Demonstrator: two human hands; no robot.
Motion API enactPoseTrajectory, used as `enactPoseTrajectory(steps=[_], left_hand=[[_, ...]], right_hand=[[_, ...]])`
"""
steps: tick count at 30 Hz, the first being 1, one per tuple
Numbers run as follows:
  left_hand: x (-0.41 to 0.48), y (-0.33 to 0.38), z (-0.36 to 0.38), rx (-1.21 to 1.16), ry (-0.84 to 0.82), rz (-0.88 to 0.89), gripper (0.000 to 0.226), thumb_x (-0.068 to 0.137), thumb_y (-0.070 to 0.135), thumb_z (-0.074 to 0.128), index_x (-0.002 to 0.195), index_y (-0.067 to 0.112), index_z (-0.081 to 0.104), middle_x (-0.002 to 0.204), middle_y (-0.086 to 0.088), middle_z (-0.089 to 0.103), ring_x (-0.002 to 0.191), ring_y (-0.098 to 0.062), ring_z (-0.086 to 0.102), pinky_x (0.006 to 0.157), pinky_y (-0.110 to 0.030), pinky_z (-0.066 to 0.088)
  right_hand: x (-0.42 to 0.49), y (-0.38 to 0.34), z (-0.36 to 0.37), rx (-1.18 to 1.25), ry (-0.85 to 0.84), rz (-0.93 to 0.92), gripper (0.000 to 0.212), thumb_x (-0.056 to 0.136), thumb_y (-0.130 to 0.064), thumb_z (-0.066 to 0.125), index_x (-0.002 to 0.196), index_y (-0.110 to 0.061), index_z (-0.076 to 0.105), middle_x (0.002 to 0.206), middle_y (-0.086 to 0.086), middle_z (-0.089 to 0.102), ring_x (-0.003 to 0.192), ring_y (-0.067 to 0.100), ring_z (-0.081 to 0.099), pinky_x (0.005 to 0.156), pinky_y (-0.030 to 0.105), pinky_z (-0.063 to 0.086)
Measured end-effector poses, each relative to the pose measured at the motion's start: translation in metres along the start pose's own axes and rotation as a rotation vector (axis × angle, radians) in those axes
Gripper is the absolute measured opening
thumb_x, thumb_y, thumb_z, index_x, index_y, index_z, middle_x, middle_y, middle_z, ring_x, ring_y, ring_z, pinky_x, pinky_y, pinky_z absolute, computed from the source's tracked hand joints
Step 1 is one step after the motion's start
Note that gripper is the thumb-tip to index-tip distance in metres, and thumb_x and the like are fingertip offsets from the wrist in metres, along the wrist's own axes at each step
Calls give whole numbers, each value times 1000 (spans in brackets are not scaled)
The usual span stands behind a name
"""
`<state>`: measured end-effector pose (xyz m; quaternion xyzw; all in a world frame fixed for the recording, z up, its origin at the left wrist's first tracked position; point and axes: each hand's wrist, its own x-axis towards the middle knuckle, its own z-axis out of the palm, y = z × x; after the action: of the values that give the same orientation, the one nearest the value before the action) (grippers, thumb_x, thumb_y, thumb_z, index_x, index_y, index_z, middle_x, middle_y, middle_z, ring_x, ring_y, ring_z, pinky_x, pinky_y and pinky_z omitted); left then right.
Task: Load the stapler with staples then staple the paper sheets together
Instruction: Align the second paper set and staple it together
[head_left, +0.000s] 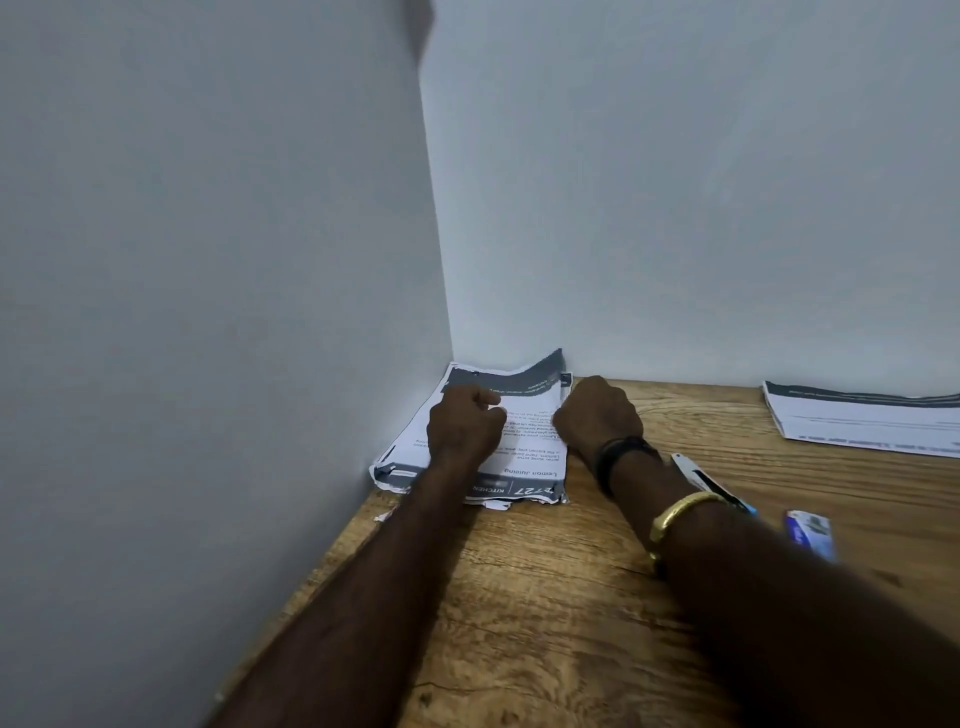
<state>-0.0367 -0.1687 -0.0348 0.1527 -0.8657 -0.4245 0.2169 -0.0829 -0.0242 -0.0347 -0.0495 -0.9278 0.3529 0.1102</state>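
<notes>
A stack of printed paper sheets (519, 452) lies in the table's far left corner, against both walls. Its top sheet curls up at the far right corner. My left hand (462, 423) lies on top of the stack with fingers curled, pinching the top sheet. My right hand (597, 413) grips the stack's right edge, knuckles up, its fingertips hidden. A white and black stapler (698, 479) lies on the table just right of my right wrist, partly hidden by the forearm. A small blue and white staple box (810, 532) sits nearer, to its right.
A second stack of printed sheets (862, 421) lies at the far right against the back wall. The wooden table (545, 597) has bare surface in front of the corner stack. White walls close off the left and far sides.
</notes>
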Motion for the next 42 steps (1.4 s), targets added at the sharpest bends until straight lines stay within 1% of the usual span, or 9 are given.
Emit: enactPoseTrajectory(steps=[7,11,16,21,26,30,34,39,42], left_hand=[[1,-3,-6,-93,145,-12,23,88,16,68,110,19,75,126,-4,72,119,-26,64,103,-32,46],[9,-3,-16,-108,216,-27,28,90,18,66,117,20,72,127,-9,71,118,-32,64,101,-37,50],[15,-8,-24,-277,235,-127,30,96,17,59,123,21,68,135,-6,67,123,-32,62,107,-38,50],[16,-8,-24,-398,226,-201,29,86,5,61,103,21,79,119,-6,75,110,-31,69,101,-41,55],[17,-8,-18,-445,250,-222,17,86,10,73,98,16,83,107,-4,80,104,-26,73,101,-39,57],[19,-8,-16,-550,219,-240,13,83,10,77,95,14,83,103,-4,80,101,-24,74,100,-38,58],[17,-3,-16,-649,172,-253,14,83,8,76,96,11,81,102,-12,79,105,-31,74,101,-44,58],[10,7,-26,-510,19,-111,39,76,3,71,113,15,76,113,-9,76,106,-27,71,102,-43,57],[7,11,-28,-277,80,49,34,82,2,67,109,19,78,112,-3,77,99,-21,70,96,-40,59]], right_hand=[[7,-5,-13,365,65,45,7,85,-20,77,87,-14,75,101,9,77,94,30,72,72,28,50],[3,-3,-23,554,109,63,10,82,-18,82,83,-16,72,98,7,77,91,27,73,82,40,62],[2,4,-38,652,143,39,19,85,-19,81,90,-19,62,102,4,68,90,24,66,70,29,52],[4,18,-47,600,125,2,10,87,-18,76,88,-17,67,101,6,73,84,23,69,58,24,45],[6,32,-55,617,-68,-83,19,81,-8,83,97,-16,76,105,8,75,91,23,71,70,26,53],[9,42,-61,723,-57,-38,24,76,-3,85,99,-9,79,102,12,78,89,26,76,81,38,64],[11,48,-65,694,4,-70,19,76,-8,86,94,-11,81,94,8,79,90,25,76,88,37,61],[12,51,-75,458,54,-220,16,80,-11,83,94,-18,82,74,-9,68,71,8,62,65,15,45],[9,48,-80,372,165,-285,8,80,-15,83,86,-22,82,83,-7,73,83,10,64,67,18,41]])
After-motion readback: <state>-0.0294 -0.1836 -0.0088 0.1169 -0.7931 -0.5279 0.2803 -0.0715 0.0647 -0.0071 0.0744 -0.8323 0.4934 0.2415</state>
